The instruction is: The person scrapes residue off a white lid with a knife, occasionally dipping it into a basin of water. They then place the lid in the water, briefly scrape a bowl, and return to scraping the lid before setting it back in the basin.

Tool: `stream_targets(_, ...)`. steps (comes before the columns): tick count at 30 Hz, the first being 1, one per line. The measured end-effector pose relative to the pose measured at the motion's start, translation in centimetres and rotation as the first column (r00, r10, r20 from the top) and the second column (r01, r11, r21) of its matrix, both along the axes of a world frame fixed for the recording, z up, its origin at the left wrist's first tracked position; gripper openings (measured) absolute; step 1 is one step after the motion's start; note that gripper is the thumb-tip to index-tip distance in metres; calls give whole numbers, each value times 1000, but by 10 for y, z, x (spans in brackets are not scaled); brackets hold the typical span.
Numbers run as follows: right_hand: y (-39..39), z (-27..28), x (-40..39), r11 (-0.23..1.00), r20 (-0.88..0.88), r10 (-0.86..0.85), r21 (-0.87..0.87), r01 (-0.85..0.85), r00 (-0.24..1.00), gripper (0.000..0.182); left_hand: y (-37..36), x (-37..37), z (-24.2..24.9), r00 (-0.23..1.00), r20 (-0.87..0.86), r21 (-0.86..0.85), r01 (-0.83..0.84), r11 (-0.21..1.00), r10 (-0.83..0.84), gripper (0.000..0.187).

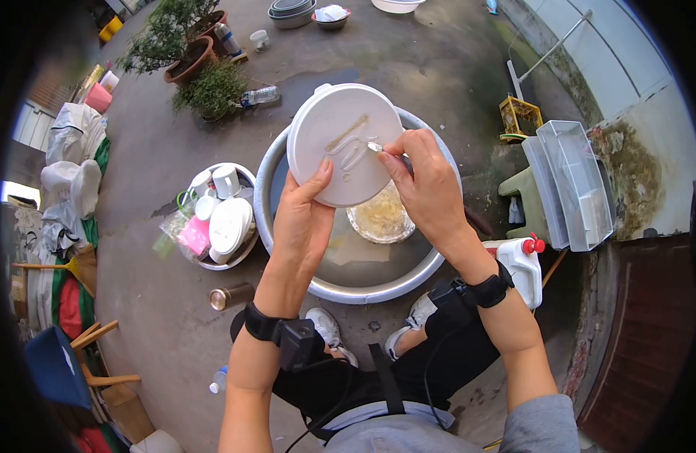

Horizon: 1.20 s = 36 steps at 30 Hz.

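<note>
My left hand (309, 215) grips a round white plastic lid (318, 136) by its lower left edge, thumb on top. Raised squiggly lines and a brownish streak mark the lid's face. With thumb and forefinger, my right hand (423, 177) pinches a small shiny silvery piece (374, 147) at the lid's right side; its exact kind is too small to make out. Below both hands stands a large metal basin (348, 293) with cloudy water. A pale round dish-like thing (382, 215) with a yellowish inside shows in it, partly hidden by the lid and my right hand.
Left of the basin, a smaller bowl (250, 249) holds white mugs and a pink pack. A metal flask (231, 297) lies nearby. On the right are a white jug (518, 272), clear plastic bins (578, 185) and a green stool (525, 196). Potted plants (191, 60) stand behind.
</note>
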State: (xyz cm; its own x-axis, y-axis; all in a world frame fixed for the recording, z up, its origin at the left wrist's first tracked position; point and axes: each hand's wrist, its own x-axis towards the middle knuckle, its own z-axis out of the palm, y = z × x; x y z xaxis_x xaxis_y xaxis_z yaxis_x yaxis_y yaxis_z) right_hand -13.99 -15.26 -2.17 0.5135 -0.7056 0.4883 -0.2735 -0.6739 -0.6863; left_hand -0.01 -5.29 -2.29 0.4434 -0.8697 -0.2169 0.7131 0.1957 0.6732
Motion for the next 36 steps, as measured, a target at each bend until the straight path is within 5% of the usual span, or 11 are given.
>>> stream_targets(36, -5, -2, 0, 997, -11, -78, 0, 78, 997, 11, 0, 0, -3, 999, -27, 20, -38, 999, 39, 49)
